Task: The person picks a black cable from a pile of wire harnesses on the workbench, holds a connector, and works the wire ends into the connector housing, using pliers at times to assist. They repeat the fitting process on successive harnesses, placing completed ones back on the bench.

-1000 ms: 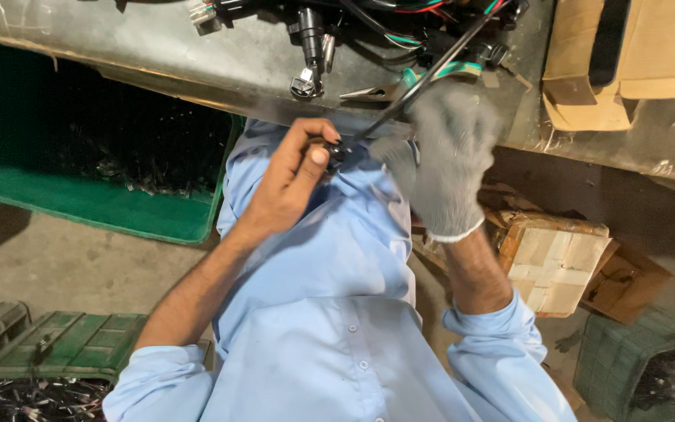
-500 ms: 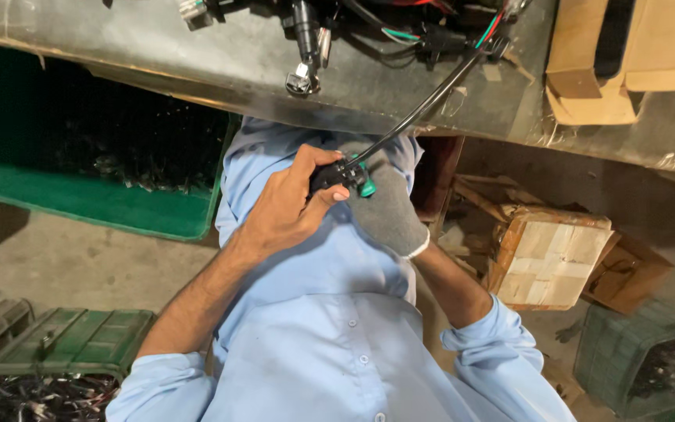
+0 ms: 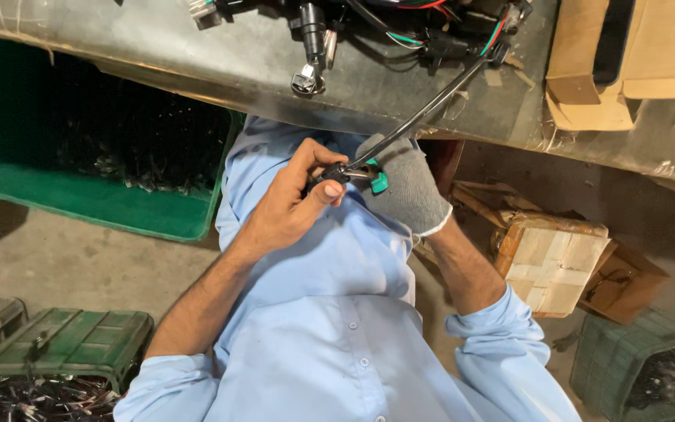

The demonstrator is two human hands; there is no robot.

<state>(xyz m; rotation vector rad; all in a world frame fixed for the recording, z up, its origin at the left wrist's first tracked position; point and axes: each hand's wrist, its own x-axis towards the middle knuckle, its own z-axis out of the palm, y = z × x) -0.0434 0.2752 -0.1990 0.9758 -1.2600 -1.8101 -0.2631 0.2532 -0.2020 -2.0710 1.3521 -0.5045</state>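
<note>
A thin black cable [image 3: 423, 113] runs down from a bundle of black, red and green wires [image 3: 423, 31] on the grey metal bench [image 3: 197, 62]. At its lower end sit a black connector [image 3: 331, 173] and a small green plastic piece [image 3: 379, 182], held close to my chest. My bare left hand [image 3: 291, 205] pinches the black connector between thumb and fingers. My right hand [image 3: 404, 187], in a grey knit glove, is curled behind the cable end and grips the green piece. My light blue shirt fills the space below both hands.
A large green crate [image 3: 87, 195] of dark parts stands under the bench at left. Green lidded crates [image 3: 56, 344] lie at lower left, another crate [image 3: 634, 359] at lower right. A taped cardboard box [image 3: 552, 262] is at right; open cartons [image 3: 626, 62] rest on the bench.
Both hands have come down from near the bench edge toward my chest with the cable end. The gloved right hand has turned from raised and spread to curled behind the connector.
</note>
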